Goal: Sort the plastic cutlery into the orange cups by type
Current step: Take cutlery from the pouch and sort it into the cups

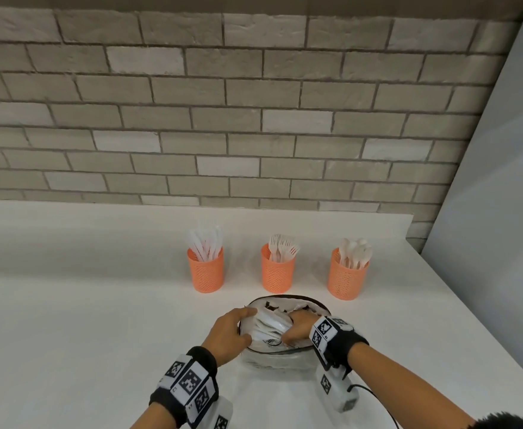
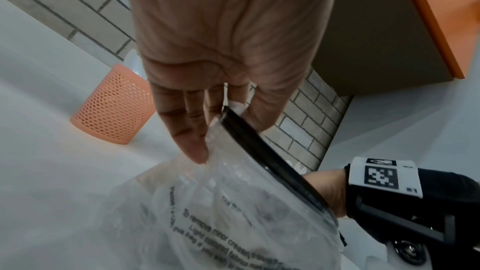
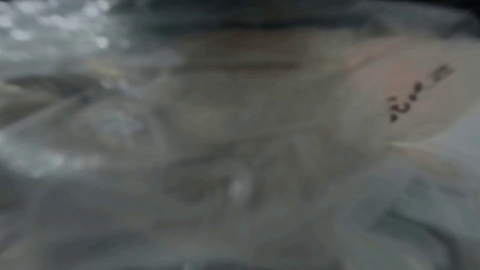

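Observation:
Three orange mesh cups stand in a row at the back of the counter: knives in the left cup [image 1: 206, 269], forks in the middle cup [image 1: 277, 270], spoons in the right cup [image 1: 346, 277]. In front of them lies a clear plastic bag [image 1: 280, 356] with a black zip rim. My left hand [image 1: 247, 325] pinches the bag's left rim, thumb inside and fingers [image 2: 189, 130] outside. My right hand [image 1: 291, 328] reaches into the bag's mouth, fingers and thumb curled round a white bundle of cutlery [image 1: 269, 323]. The right wrist view is a blur of plastic film from inside the bag.
A grey brick wall [image 1: 254, 119] runs behind the white counter [image 1: 83, 305]. A pale panel [image 1: 501, 196] bounds the counter on the right. The left cup [image 2: 114, 108] shows beside my left hand, and a cable trails from the right wrist band.

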`<state>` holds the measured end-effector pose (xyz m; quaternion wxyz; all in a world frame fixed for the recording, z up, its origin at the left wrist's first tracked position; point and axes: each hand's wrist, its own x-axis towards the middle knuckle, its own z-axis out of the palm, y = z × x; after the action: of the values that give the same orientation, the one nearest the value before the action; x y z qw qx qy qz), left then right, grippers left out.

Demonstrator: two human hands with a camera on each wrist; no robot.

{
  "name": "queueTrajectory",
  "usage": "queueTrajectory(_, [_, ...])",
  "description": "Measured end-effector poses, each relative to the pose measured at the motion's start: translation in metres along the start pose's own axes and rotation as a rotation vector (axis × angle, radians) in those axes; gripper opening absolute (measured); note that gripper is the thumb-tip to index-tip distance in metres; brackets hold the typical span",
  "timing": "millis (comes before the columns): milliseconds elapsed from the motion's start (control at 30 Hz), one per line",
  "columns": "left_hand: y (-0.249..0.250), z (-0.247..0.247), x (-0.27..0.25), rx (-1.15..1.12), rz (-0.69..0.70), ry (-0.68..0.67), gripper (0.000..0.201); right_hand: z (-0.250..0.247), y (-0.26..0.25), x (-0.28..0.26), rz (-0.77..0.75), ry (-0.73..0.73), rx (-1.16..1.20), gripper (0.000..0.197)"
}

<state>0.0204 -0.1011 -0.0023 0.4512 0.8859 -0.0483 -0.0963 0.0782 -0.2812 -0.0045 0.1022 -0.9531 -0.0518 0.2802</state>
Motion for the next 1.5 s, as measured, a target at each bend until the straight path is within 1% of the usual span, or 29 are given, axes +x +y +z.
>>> queueTrajectory(67, [-0.002,-0.001,-0.001,0.002,-0.004,0.0,0.055,-0.001,-0.001,0.003,0.008,0.004,-0.023,0.059])
queueTrajectory(167, [-0.004,-0.001,-0.001,0.0,-0.011,0.005,0.055,-0.001,-0.005,0.003,0.004,0.015,-0.045,0.062])
queueTrajectory(267, [-0.007,-0.003,0.0,-0.019,-0.016,0.02,0.056,0.0,-0.005,0.005,0.022,0.019,-0.024,0.065])
queueTrajectory(367, [-0.007,-0.002,0.0,-0.03,-0.009,0.025,0.055,0.003,-0.001,0.007,0.041,0.037,-0.009,0.061])
queueTrajectory(433, [-0.007,-0.002,0.0,-0.039,-0.014,0.029,0.055,0.005,0.001,0.008,0.032,0.049,-0.007,0.063])
queueTrajectory(500, [-0.006,-0.003,0.002,-0.058,-0.017,0.041,0.054,0.004,0.001,0.005,0.01,0.073,-0.019,0.067])
queueTrajectory(533, [-0.005,-0.004,0.003,-0.066,-0.014,0.052,0.054,0.002,0.0,0.004,-0.005,0.094,-0.021,0.065])
queueTrajectory(667, [-0.002,-0.008,0.012,-0.11,-0.007,0.093,0.054,-0.007,-0.007,0.0,-0.126,0.172,0.004,0.052])
queueTrajectory(733, [-0.003,-0.007,0.013,-0.115,-0.019,0.096,0.052,-0.005,-0.005,0.0,-0.166,0.189,0.008,0.059])
queueTrajectory(800, [-0.007,-0.005,0.012,-0.113,-0.039,0.082,0.051,0.0,-0.002,0.001,-0.14,0.168,0.004,0.069])
queueTrajectory(833, [-0.008,-0.004,0.012,-0.11,-0.045,0.072,0.051,0.001,0.0,0.001,-0.113,0.15,0.011,0.069])
queueTrajectory(1000, [-0.011,-0.003,0.013,-0.098,-0.064,0.059,0.051,-0.001,-0.003,-0.001,-0.063,0.089,-0.01,0.053])
queueTrajectory(1233, [-0.013,0.0,0.013,-0.101,-0.101,0.114,0.05,0.001,-0.004,-0.002,-0.106,0.125,0.031,0.053])
queueTrajectory(1333, [-0.013,0.002,0.011,-0.091,-0.107,0.11,0.051,0.001,-0.002,-0.004,-0.108,0.143,0.048,0.056])
queueTrajectory(1500, [-0.01,0.003,0.013,-0.099,-0.097,0.118,0.05,0.001,-0.001,-0.005,-0.133,0.161,0.134,0.051])
